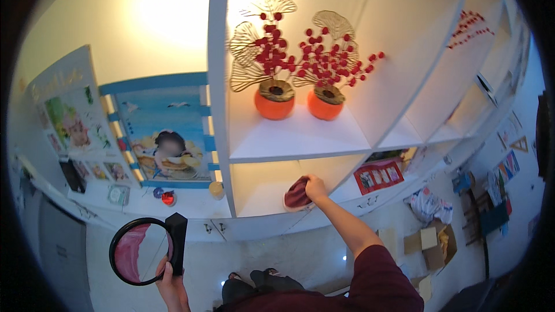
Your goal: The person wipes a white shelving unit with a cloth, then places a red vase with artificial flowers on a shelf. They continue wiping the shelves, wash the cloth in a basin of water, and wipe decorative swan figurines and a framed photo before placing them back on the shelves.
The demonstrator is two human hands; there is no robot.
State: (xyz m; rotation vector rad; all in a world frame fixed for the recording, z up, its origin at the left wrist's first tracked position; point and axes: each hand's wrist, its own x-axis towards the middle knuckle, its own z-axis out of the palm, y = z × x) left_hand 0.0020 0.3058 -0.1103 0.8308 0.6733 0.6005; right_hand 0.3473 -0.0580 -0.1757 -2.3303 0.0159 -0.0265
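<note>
My left hand [170, 284] grips a round black-framed ornament [113, 253] by its rectangular black base, out in front of the cabinet. Pink material fills part of its clear disc, perhaps sand. With my right hand [316, 188] I hold a dark red cloth [298, 194] against the lower shelf [256, 195], near its front edge. Its fingers are bunched into the fabric, and a pale edge shows under the cloth. On the shelf above stand two orange vases [274, 103] with red berry stems and gold leaf-shaped decorations.
Left of the divider [219, 73] lean a blue-framed picture [164, 134] and a photo board [78, 125]. A yellow candle-like jar [216, 190] and a red item [168, 198] sit nearby. Rightward are a red photo card [378, 177], a plastic bag [429, 206] and an opened cardboard box [438, 247] on the floor.
</note>
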